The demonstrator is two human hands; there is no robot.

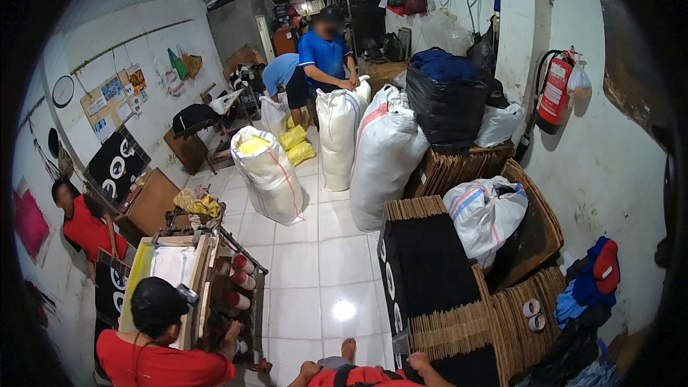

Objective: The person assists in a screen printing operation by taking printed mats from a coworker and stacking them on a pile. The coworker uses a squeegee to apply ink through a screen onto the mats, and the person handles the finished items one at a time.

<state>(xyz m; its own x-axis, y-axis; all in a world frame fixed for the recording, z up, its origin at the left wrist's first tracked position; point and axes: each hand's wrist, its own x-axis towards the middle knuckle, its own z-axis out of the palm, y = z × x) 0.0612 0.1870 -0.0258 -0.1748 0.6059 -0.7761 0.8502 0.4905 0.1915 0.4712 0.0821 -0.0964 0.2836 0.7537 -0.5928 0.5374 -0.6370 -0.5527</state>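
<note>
At the lower edge, my left hand [309, 369] is curled closed beside my grey shorts [332, 362], with nothing seen in it. My right hand [418, 362] also looks curled, close to the near end of a stack of boards; nothing shows in its fingers. A small greyish plate [400, 344] juts from the stack just beyond that hand. Black cloth with white ring prints covers the boards [437, 261], and the bare brown edges [448, 330] of more boards fan out beside it. One bare foot [348, 348] of mine shows on the tiles.
Tall white sacks [387, 158] stand ahead; one open sack [269, 179] holds yellow packets. A co-worker in blue [326, 57] handles a sack, another bends behind. Two people in red [161, 365] are at left, by a printing frame [168, 265]. A fire extinguisher [555, 93] hangs right.
</note>
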